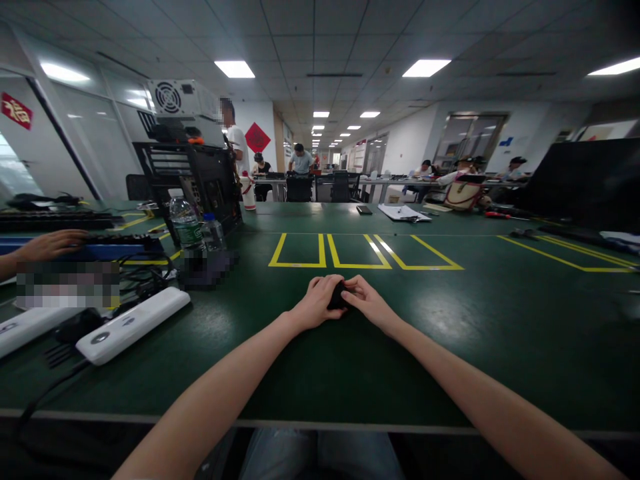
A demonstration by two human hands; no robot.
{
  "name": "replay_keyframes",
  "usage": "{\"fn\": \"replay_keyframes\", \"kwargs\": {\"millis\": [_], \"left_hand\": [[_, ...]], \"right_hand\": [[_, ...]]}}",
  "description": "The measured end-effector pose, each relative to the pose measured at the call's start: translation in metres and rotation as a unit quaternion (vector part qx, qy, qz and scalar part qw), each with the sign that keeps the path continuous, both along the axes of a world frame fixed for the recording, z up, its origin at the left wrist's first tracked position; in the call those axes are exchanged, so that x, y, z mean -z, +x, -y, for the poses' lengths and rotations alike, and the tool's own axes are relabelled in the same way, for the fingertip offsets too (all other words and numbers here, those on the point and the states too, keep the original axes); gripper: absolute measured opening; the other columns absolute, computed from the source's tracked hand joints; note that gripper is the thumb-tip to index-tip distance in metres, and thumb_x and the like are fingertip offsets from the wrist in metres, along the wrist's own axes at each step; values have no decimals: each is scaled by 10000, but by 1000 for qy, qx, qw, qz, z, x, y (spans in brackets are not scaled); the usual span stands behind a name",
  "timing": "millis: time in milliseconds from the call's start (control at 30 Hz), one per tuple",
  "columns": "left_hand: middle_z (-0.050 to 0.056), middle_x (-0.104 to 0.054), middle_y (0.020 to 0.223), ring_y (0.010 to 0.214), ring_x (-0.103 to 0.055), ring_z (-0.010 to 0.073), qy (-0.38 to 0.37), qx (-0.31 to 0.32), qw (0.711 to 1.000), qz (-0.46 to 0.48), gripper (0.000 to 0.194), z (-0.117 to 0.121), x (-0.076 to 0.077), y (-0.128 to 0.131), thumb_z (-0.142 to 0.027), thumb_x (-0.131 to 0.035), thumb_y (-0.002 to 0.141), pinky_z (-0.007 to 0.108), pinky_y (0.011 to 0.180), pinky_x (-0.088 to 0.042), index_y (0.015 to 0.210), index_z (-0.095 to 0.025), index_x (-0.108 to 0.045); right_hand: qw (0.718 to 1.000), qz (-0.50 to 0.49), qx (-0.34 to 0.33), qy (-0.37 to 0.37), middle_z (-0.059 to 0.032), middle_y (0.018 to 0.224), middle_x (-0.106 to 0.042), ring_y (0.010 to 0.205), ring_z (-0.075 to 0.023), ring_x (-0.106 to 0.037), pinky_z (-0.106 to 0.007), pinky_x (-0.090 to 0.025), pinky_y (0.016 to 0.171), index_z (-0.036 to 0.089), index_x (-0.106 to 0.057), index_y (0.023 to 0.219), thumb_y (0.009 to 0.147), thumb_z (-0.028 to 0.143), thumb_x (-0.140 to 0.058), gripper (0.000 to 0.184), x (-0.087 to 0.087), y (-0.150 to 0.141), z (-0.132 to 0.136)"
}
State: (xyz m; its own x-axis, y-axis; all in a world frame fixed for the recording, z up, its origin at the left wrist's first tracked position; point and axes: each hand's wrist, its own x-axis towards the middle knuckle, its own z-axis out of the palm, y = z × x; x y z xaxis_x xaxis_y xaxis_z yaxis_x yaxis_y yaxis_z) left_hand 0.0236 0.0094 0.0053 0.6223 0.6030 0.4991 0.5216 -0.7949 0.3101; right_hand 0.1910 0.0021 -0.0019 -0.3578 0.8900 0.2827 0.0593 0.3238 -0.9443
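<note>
Both hands meet over the green table [350,373], in front of its yellow tape marks. Between them is a small black rounded object [338,298], partly covered by fingers, so its kind is unclear. My left hand [317,301] curls round the object's left side, with its fingers over the top and its thumb at the near side. From the right, my right hand [369,300] pinches the object's edge with bent fingers and thumb.
Left stand white power strips [135,325], tangled cables, water bottles [186,223] and an open black computer case [210,187]. A co-worker's hand [55,245] rests on a keyboard at far left. Farther back lie a clipboard [403,213] and a phone-like slab [364,209]; a dark monitor [590,183] stands right.
</note>
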Motion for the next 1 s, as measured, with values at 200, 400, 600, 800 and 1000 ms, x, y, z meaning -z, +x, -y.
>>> {"fn": "replay_keyframes", "kwargs": {"millis": [200,400,600,800,1000], "left_hand": [[66,-438,1137,1073,-410,212,-1,-8,1000,-2,576,-1,1,1,-272,-585,666,410,939,-243,1149,-221,-275],[68,-432,1147,1082,-405,215,-5,-6,1000,0,576,1,0,1,-267,-576,677,410,945,-241,1162,-221,-268],[63,-434,1137,1064,-411,207,-1,-3,1000,-4,560,0,0,0,-260,-568,682,403,954,-233,1158,-218,-277],[64,-432,1137,1065,-405,203,0,4,1000,-5,556,1,-2,-1,-284,-562,691,395,950,-240,1161,-215,-274],[69,-420,1155,1081,-392,207,1,0,1000,-3,571,0,0,0,-284,-563,688,396,955,-233,1170,-214,-264]], "right_hand": [[1000,0,19,-11,-29,960,-539,956,-159,-506,-358,-399,872,205,-460,969,716,311,-551,289,2,-1,-1],[1000,16,-6,-16,-29,976,-538,937,-163,-519,-374,-401,865,198,-482,943,727,307,-535,248,-2,1,0],[999,-9,-30,-12,-14,979,-525,964,-162,-514,-374,-385,883,220,-448,912,664,257,-614,301,-2,2,3],[1000,-5,3,-9,-11,912,-534,923,-162,-527,-363,-415,835,214,-455,913,720,301,-549,231,-2,0,3],[999,27,24,-18,-43,992,-524,967,-173,-502,-378,-391,867,201,-459,1000,725,317,-542,309,-1,1,0]]}}
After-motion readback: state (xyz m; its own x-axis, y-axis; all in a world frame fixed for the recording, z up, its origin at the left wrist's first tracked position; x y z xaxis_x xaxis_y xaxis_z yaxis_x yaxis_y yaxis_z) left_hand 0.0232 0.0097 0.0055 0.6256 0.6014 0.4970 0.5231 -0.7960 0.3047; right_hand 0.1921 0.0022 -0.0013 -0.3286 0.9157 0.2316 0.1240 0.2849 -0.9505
